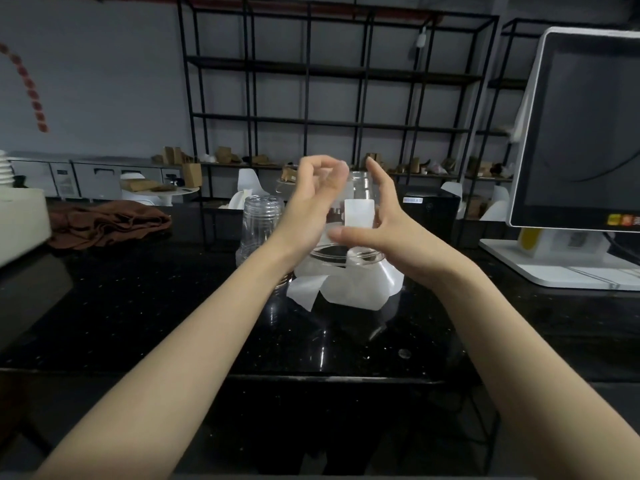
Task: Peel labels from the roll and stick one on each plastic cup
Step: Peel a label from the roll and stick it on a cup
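The white label [359, 213] carries no writing that can be read; it is a plain, blank, upright rectangle with rounded upper corners, lying on the near side of a clear plastic cup [360, 188] that is held up between both hands above the black counter [138, 306]. The cup is transparent with a narrower neck at the top, and its wide lower rim shows as a dark ring just under the hands; much of its wall is hidden by the fingers or lost to its own clearness. The left hand [313, 199] is curled around the cup's left side, fingers bent over near the neck. The right hand [384, 220] is spread, its thumb stretched across just below the label and its fingers raised along the cup's right side; whether the thumb presses the label's lower edge cannot be told. Below the cup lies a loose heap of white backing paper [349, 289] on the counter, its shape unclear. Just left stands a second clear cup [258, 223], unlabelled as far as can be seen. A brown cloth [107, 223] lies further left. At the right, a white-framed screen [581, 133] is cut off by the edge; small coloured stickers on its lower frame are too blurred to read.
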Demonstrator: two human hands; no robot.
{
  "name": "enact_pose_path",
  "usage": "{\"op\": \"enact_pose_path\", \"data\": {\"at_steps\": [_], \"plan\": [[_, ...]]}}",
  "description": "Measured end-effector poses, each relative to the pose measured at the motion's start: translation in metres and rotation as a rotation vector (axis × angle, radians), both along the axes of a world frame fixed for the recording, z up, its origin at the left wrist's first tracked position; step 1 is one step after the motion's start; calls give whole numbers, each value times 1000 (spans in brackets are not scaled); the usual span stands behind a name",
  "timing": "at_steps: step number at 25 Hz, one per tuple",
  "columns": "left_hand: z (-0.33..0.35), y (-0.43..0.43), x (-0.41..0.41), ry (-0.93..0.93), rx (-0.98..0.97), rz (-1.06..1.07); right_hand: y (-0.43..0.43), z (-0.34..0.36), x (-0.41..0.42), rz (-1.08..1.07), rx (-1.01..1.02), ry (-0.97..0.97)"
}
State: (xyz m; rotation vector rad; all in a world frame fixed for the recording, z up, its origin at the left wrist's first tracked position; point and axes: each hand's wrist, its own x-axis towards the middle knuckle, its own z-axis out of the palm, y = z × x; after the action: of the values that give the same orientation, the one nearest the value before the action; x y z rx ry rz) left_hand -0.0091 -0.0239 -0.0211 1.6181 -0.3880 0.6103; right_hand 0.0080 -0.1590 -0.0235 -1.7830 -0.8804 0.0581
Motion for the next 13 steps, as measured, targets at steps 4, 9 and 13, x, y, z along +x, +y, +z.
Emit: {"op": "enact_pose_path", "data": {"at_steps": [4,9,13], "plan": [[12,0,0,5,77,-38,-10,10,6,-90,101,-68],[-1,36,9,10,244,453,-52,8,44,-449,127,-173],[-21,32,4,166,508,293,-75,-20,79,-610,-41,-98]]}}
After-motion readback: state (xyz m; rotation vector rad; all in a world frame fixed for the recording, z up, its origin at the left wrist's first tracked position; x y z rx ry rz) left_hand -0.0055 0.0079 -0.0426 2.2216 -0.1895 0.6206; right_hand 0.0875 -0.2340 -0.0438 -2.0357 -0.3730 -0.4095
